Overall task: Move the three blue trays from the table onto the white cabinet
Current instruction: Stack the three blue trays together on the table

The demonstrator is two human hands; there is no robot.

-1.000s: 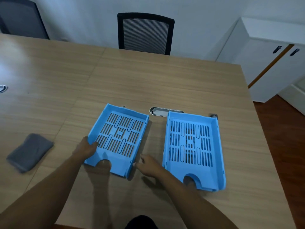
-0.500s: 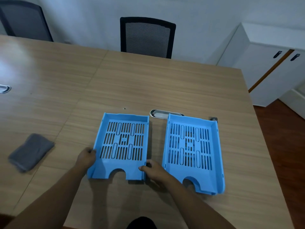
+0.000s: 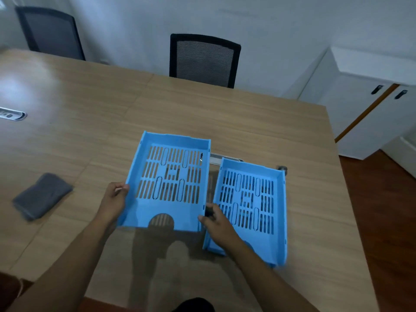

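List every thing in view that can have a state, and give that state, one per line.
Left tray: gripped on both sides, lifted off the table, empty.
Right tray: flat on the table, empty, not gripped.
Left hand: closed on the left tray's left edge.
Right hand: closed on the left tray's right edge.
Grey cloth: folded, on the table.
Cabinet: doors shut.

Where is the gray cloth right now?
The folded gray cloth lies on the left side of the wooden table, apart from the blue tray held in both hands.
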